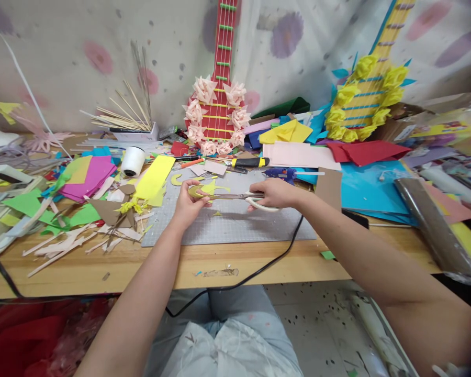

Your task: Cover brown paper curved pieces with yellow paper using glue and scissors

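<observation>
Over the grey cutting mat [235,230], my left hand [189,206] pinches a yellow paper piece [198,192] backed with brown card. My right hand [272,193] is closed round the white handles of a pair of scissors [235,196]. The blades point left and reach the paper by my left fingers; whether they are parted cannot be made out. Yellow scraps [216,213] lie on the mat below. Behind my left hand is a curved yellow cut-out [176,179].
A blue glue gun [280,174] and a yellow-black utility knife [250,162] lie behind my right hand. A black cable [275,259] crosses the table front. A red paper guitar [220,104] and a yellow one [361,99] stand behind. Paper scraps [74,235] cover the left; blue sheets [371,191] lie right.
</observation>
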`<state>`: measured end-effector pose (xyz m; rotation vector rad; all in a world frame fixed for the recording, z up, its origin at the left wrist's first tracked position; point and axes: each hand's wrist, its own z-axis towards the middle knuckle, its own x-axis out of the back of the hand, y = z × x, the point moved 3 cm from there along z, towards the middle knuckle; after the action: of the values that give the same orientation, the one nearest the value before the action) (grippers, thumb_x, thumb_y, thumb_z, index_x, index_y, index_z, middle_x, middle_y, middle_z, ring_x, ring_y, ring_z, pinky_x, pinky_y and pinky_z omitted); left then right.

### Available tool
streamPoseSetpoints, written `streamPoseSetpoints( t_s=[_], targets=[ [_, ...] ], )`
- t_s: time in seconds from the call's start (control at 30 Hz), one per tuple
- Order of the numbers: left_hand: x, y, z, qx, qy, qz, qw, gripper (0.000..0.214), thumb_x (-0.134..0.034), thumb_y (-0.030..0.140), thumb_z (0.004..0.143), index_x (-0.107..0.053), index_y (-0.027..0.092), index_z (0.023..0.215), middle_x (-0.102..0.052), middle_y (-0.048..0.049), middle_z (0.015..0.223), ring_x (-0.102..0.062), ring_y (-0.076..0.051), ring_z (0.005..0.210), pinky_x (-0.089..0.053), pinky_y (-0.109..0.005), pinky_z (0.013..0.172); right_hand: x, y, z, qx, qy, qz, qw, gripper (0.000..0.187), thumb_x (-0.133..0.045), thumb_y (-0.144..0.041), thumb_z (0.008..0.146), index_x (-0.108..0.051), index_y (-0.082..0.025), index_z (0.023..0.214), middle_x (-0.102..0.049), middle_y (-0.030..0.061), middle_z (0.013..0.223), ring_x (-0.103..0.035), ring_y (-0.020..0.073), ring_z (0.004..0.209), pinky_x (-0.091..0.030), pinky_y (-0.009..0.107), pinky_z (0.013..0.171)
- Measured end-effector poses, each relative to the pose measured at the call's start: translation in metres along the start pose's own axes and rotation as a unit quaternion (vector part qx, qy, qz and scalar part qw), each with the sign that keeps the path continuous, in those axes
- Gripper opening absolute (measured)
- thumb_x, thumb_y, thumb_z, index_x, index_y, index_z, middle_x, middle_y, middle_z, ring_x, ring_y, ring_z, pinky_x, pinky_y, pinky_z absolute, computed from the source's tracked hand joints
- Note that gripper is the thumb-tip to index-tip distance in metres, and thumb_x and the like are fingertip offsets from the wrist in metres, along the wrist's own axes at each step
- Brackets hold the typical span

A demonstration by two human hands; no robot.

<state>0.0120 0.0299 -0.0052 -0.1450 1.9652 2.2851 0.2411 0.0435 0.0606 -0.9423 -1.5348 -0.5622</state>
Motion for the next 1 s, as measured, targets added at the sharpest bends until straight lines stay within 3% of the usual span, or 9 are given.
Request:
streamPoseSetpoints(
  t_s=[1.0],
  targets=[
    [0.0030, -0.0032, 0.0028, 0.002, 0.029, -0.021, 0.999, 0.056, -0.074, 0.020, 0.052, -0.035, 0.022, 0.092, -0.055, 0.0073, 0.070, -0.063, -0.013, 0.065, -0.055, -0.027, 0.054, 0.0035, -0.0048, 0.0082, -0.010, -0.021, 0.018, 1.000, 0.050, -0.049, -0.070, 0.064, -0.053, -0.020, 0.067, -0.055, 0.0010, 0.065, -0.043, 0.0126, 0.059, -0.022, 0.024, 0.053]
  ],
)
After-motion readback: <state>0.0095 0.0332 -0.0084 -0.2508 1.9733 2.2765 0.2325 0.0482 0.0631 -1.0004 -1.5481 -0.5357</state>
